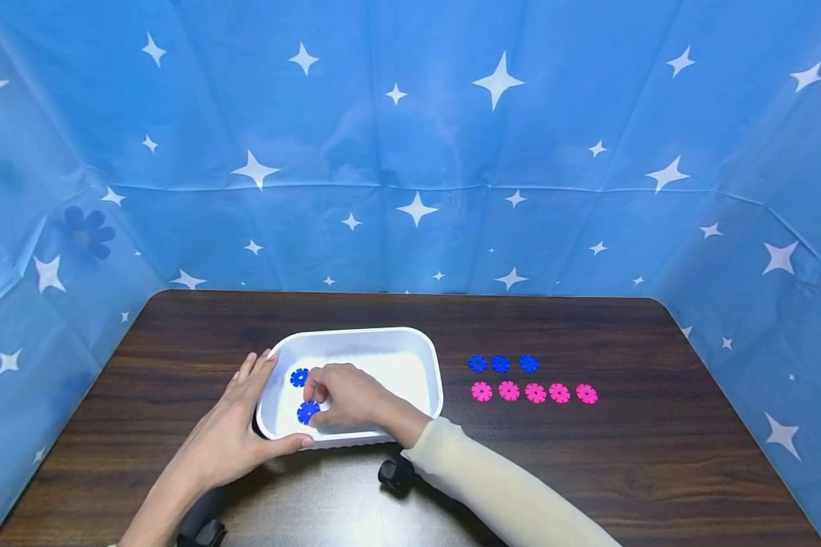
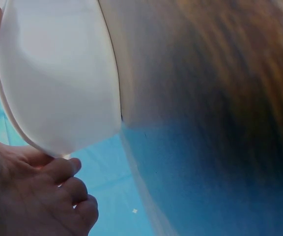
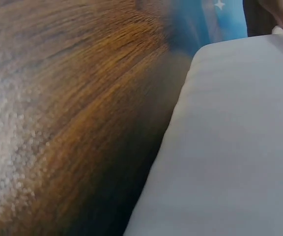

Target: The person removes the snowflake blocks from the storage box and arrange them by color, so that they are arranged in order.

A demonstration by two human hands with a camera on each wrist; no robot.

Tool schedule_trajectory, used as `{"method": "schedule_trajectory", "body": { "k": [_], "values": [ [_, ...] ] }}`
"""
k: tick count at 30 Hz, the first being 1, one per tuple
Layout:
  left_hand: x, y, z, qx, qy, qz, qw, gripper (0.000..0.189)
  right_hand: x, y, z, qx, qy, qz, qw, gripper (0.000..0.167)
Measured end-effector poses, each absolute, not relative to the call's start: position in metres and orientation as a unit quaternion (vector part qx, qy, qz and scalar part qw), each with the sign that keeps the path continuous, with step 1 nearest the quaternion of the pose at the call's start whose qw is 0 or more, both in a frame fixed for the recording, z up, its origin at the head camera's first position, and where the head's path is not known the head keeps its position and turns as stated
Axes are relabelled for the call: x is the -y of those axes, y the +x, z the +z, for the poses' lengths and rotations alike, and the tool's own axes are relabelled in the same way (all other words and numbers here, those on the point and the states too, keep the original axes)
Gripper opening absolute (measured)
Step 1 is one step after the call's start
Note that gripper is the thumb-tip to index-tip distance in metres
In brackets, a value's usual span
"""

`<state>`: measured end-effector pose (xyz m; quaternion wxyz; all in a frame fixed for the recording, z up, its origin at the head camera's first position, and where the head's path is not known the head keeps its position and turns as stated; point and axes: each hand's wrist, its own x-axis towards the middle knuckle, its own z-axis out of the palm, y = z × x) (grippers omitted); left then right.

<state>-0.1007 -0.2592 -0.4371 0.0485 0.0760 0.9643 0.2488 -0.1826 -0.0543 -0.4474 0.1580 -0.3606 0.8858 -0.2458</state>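
A white plastic tray [image 1: 427, 365] stands on the table, left of the middle. My left hand [image 1: 229, 437] grips its left end, thumb along the near rim and fingers at the far left side; the left wrist view shows these fingers bent at the rim. Inside the tray lie two blue notched snowflake discs [image 1: 299, 377]. My right hand [image 1: 352, 399] reaches over the near rim into it, fingers bent. Its thumb and forefinger are at the nearer blue disc [image 1: 308, 412]; whether they pinch it cannot be told. The right wrist view shows mainly the tray's side wall [image 3: 230, 137].
To the right of the tray, three blue snowflake discs [image 1: 500, 364] form a row. Nearer, several pink snowflake discs [image 1: 535, 393] lie in a second row. The dark wooden table [image 1: 657, 456] is bordered by a blue star-patterned curtain [image 1: 417, 152].
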Motion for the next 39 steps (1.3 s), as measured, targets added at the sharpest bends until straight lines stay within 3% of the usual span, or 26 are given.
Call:
{"method": "schedule_trajectory", "body": {
  "k": [19,39],
  "values": [
    [0.258,-0.102,-0.433,-0.967,0.078,0.239,0.043,0.129,0.02,-0.173,-0.436,-0.872,-0.345,-0.314,0.151,0.012],
    [0.257,-0.102,-0.433,-0.967,0.07,0.239,0.049,0.131,-0.024,-0.164,-0.42,-0.859,-0.324,-0.386,0.088,0.012]
  ]
}}
